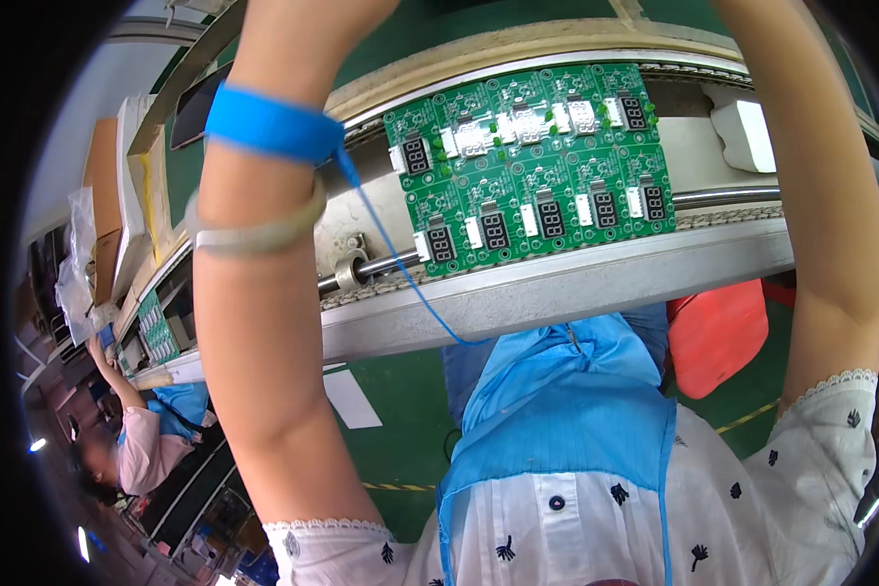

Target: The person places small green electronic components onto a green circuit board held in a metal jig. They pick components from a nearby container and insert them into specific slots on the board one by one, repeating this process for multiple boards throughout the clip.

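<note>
Both my arms reach up past the top of the head view. Only the base of my left hand (313, 34) shows at the upper edge; its fingers are out of frame. A blue wrist strap (273, 124) with a thin blue cord and a pale band (259, 232) circle my left forearm. My right forearm (820, 146) leaves at the upper right, its hand outside the picture. Between my arms, a green circuit board panel (527, 176) lies across the conveyor rails. It carries two rows of black digit displays and white connectors, several in the far row bright with glare.
The conveyor's metal rail (576, 288) runs across in front of me, with a chain along it. A white block (742, 132) sits right of the panel. A red stool seat (718, 337) is below the rail. At far left, another person (151, 449) works beside more green boards (154, 327).
</note>
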`<state>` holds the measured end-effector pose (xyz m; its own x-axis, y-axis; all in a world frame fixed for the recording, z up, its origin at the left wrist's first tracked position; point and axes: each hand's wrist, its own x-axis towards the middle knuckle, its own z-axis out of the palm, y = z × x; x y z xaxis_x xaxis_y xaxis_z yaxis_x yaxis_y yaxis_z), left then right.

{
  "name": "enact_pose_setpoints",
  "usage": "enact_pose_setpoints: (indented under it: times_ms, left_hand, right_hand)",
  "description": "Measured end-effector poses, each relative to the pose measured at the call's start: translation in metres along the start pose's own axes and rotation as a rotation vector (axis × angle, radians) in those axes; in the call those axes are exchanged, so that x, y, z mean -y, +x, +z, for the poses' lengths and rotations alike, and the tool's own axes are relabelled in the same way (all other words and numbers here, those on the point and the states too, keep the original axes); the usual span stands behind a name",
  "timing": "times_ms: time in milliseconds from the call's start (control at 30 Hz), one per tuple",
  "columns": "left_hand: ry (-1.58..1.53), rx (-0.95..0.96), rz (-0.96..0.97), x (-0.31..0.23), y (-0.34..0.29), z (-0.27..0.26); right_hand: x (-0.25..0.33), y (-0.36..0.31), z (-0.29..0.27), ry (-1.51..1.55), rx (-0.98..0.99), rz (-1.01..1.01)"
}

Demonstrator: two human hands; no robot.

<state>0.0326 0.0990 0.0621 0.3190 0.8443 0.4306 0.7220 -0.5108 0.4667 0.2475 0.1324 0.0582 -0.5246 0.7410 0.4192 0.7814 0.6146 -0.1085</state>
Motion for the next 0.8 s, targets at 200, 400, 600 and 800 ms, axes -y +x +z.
enact_pose_setpoints:
  times_ms: [200,400,600,800]
  left_hand:
    - [0.402,0.155,0.110,0.027,0.042,0.038]
    - [0.341,0.025,0.161,0.014,0.027,0.036]
    - [0.252,-0.065,0.175,0.025,0.034,0.037]
    - [0.176,-0.095,0.078,0.016,0.029,0.017]
  right_hand:
    - [0.016,0.022,0.014,-0.287,0.247,0.155]
    - [0.010,0.021,0.026,-0.096,0.033,0.202]
    - [0.003,0.018,0.031,-0.021,-0.079,0.123]
    - [-0.001,0.022,0.037,-0.036,-0.268,-0.021]
